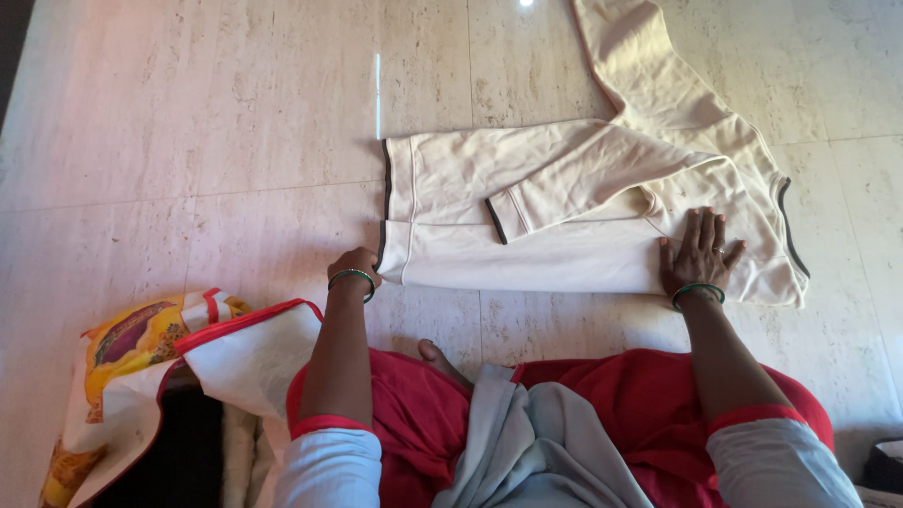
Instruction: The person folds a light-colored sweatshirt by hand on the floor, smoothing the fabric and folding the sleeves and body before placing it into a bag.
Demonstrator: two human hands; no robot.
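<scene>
A cream long-sleeved garment [527, 202] with dark trim lies spread on the pale stone floor, one sleeve folded across its body and the other sleeve [640, 56] stretched away toward the top. My left hand [356, 267] grips the hem corner at the garment's left end, fingers curled on the cloth. My right hand [698, 252] presses flat, fingers spread, on the garment near its collar end. Both wrists wear green bangles.
A white bag [141, 376] with red trim and a yellow printed pattern stands open at my lower left. My red-clad knees and a grey cloth [527, 442] fill the bottom edge, with a bare foot [437, 357] showing between them.
</scene>
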